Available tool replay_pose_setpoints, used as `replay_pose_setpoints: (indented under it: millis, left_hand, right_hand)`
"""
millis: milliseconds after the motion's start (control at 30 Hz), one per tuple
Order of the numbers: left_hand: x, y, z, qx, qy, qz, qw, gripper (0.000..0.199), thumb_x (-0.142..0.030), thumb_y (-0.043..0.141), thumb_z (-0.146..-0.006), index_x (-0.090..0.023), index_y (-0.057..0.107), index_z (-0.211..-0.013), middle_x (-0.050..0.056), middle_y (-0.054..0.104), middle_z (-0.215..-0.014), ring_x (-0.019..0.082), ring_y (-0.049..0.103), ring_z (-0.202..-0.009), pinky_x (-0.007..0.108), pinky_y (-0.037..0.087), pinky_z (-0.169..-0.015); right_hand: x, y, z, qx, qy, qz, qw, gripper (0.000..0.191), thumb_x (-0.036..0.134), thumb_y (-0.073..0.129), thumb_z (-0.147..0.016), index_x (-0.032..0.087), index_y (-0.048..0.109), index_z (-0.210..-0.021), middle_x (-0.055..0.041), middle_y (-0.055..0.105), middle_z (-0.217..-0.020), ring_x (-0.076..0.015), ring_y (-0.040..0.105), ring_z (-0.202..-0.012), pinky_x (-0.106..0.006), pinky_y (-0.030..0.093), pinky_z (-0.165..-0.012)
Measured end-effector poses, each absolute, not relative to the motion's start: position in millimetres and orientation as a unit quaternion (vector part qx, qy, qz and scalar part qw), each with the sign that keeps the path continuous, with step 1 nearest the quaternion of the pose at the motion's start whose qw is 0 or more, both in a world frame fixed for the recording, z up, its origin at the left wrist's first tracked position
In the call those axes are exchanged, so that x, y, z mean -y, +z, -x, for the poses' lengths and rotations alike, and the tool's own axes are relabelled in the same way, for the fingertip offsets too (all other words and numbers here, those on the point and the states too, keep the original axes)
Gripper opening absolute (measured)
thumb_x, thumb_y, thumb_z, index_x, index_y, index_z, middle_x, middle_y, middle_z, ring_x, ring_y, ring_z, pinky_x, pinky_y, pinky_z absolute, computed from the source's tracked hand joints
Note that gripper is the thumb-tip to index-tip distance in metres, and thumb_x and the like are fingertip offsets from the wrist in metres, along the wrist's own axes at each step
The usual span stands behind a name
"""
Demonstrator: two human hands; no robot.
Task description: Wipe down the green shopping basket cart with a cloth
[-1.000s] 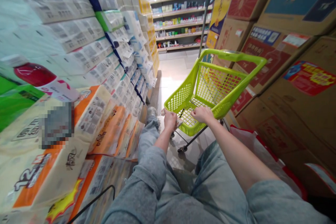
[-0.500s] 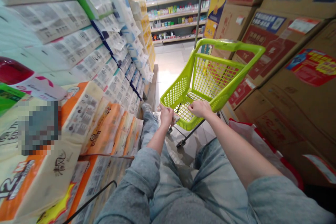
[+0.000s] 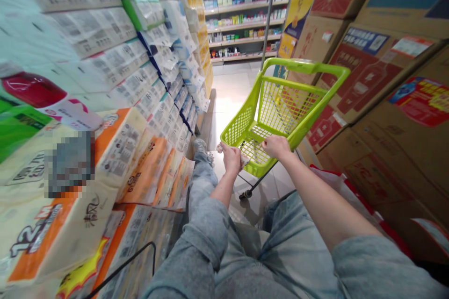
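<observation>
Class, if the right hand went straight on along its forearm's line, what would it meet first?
The right hand would probably meet the lattice side of the green cart first, though depth is unclear.

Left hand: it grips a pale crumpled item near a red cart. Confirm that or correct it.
The colour is wrong: the head view shows the cart is yellow-green. The left hand does grip a pale crumpled item near it.
</observation>
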State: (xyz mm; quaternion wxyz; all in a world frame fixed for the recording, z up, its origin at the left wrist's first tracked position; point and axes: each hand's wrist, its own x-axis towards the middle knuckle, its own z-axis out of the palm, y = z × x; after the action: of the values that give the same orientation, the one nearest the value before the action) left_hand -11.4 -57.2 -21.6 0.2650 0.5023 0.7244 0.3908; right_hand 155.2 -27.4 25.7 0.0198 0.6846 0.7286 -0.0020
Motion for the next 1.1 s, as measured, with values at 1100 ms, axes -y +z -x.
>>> replay_pose_setpoints:
  millis: [1100]
  left_hand:
    - [98, -69, -42, -0.644, 0.541, -0.398, 0.366, 0.054, -0.02, 0.039, -0.087, -0.016, 0.024, -0.139, 0.015, 0.05, -0.129, 0.019, 0.048, -0.119, 0.027, 0.037, -0.098]
  right_hand:
    - [58, 15, -123, -0.799, -0.01, -0.599, 0.059, 0.064, 0.048, 0.015, -0.094, 0.017, 0.071, -0.085, -0.0129, 0.071, -0.086, -0.0219, 0.066, -0.083, -0.029, 0.045, -0.073]
